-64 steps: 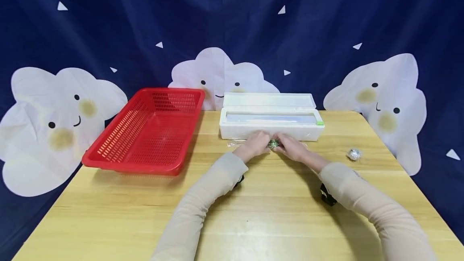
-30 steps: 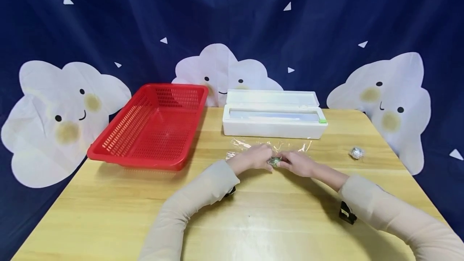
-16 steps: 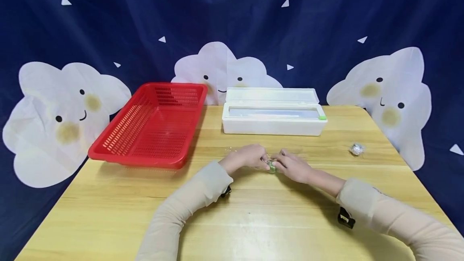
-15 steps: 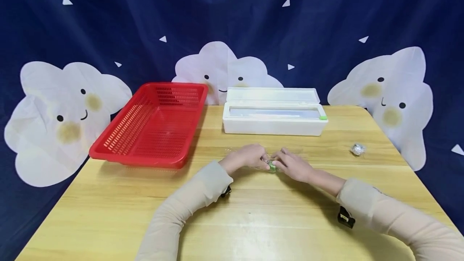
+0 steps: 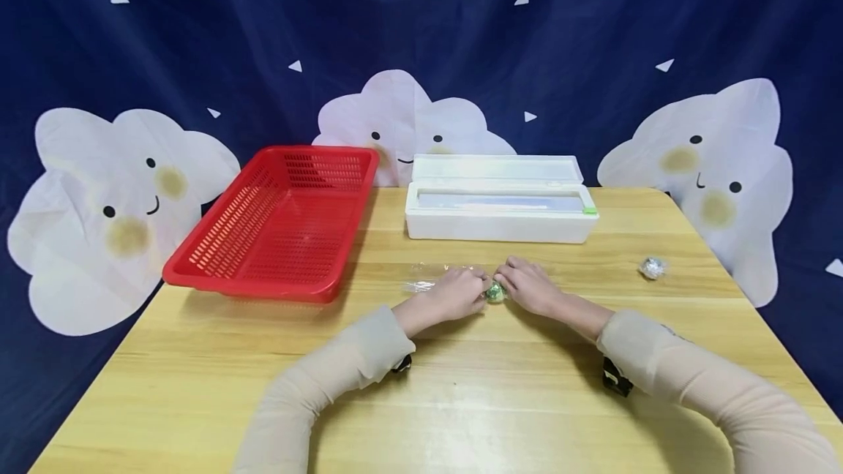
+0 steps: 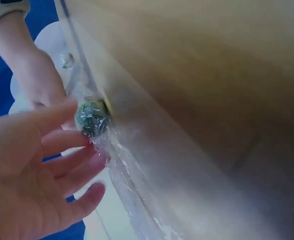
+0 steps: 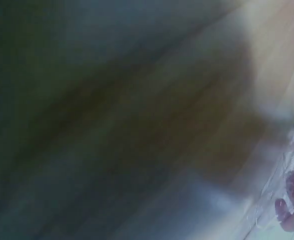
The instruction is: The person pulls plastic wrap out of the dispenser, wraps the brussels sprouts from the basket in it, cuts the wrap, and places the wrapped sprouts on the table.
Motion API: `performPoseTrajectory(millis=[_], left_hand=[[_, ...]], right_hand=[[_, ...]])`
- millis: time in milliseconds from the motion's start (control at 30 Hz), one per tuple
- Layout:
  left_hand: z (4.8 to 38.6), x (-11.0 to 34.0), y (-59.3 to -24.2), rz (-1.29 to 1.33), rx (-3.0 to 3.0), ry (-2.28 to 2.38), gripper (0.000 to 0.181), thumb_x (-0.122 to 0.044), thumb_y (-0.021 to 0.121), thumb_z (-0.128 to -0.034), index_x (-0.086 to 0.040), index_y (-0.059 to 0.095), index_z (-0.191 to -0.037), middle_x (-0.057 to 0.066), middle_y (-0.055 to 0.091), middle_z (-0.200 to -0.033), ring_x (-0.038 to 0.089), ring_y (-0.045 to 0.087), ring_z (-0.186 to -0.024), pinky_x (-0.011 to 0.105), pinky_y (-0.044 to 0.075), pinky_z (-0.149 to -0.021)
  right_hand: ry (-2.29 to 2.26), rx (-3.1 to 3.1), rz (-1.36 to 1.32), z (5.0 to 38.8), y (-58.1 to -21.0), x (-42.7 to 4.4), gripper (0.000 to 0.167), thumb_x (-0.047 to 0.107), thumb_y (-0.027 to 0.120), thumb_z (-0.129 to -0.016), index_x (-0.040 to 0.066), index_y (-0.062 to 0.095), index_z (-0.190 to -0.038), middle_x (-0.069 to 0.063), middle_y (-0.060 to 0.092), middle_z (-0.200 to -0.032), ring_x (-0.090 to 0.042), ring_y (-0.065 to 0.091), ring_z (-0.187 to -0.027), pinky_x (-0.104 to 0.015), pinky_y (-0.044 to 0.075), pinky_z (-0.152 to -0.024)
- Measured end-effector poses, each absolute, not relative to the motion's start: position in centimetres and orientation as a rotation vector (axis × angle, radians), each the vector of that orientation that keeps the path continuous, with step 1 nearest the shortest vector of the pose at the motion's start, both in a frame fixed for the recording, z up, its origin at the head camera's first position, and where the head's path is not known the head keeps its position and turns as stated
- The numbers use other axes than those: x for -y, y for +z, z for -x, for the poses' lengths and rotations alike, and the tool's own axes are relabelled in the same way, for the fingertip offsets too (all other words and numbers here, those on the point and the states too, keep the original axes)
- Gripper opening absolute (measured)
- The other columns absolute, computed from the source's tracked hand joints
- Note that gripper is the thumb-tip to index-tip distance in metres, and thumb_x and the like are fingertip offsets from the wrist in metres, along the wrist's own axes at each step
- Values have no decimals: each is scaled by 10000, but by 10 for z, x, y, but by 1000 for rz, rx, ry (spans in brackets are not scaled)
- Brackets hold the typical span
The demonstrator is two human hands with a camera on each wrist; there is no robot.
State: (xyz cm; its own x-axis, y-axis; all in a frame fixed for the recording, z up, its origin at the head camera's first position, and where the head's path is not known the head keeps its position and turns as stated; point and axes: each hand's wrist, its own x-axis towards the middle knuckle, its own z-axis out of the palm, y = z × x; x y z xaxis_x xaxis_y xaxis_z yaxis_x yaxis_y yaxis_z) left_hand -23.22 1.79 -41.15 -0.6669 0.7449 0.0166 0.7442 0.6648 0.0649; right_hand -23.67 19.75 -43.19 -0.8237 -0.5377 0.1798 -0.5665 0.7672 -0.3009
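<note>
A small green ball (image 5: 495, 292) lies on the table between both hands, wrapped in clear cling film (image 5: 421, 278). My left hand (image 5: 456, 295) pinches the film at the ball's left side. In the left wrist view its thumb and index finger touch the wrapped ball (image 6: 92, 119), and loose film (image 6: 131, 185) trails below. My right hand (image 5: 530, 285) has curled fingers on the film at the ball's right side; its fingertips are partly hidden. The right wrist view shows only fingers (image 7: 293, 215), film and part of the ball at its right edge.
Behind the hands stands a white cling film dispenser (image 5: 500, 227) with its lid raised and a green slider at the right end. A large red plastic basket (image 5: 326, 291) stands at the left. A silvery, film-wrapped ball (image 5: 652, 268) lies at the right.
Both hands have drawn the green ball and film away from the dispenser, toward me. Within the last half second the left hand has turned over more, and the film's left end shows flatter.
</note>
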Motion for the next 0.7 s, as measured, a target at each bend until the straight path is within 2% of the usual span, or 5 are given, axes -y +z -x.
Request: performPoseTrajectory(millis=[233,400,500,600,700], left_hand=[[236,-14,-410,-1292,-2736,64,574,-348,633,-838,-43,482,-1300,142,521,-1279,240,543,-1117,320,421,-942],[239,-16,-410,-1284,-2747,56,563,-363,641,-827,-60,507,-1282,125,557,-1238,220,575,-1062,308,455,-894],[244,-20,-408,-1296,-2763,59,469,-367,659,-809,-78,603,-1174,81,626,-1102,168,611,-917,253,492,-773],[250,-25,-407,-1306,-2789,44,348,-379,682,-781,-105,675,-994,21,646,-912,107,576,-737,196,465,-632],[255,-30,-407,-1264,-2811,55,286,-365,690,-773,-103,680,-888,-8,635,-812,83,529,-660,172,432,-587]], right_hand=[[395,2761,-910,225,-422,-202,325,245,627,-848,30,604,-1091,-86,573,-957,-280,519,-913,-506,397,-817],[325,2709,-949,216,-425,-198,350,270,732,-745,51,632,-999,-59,620,-940,-237,532,-860,-482,413,-823],[360,2704,-906,216,-428,-197,296,202,753,-722,46,635,-943,-48,628,-898,-218,530,-809,-463,429,-774],[422,2707,-865,218,-430,-197,267,165,751,-721,38,634,-925,-47,629,-873,-219,537,-786,-470,439,-753],[482,2727,-841,219,-432,-197,250,166,733,-744,37,635,-935,-52,636,-873,-230,551,-788,-486,442,-755]])
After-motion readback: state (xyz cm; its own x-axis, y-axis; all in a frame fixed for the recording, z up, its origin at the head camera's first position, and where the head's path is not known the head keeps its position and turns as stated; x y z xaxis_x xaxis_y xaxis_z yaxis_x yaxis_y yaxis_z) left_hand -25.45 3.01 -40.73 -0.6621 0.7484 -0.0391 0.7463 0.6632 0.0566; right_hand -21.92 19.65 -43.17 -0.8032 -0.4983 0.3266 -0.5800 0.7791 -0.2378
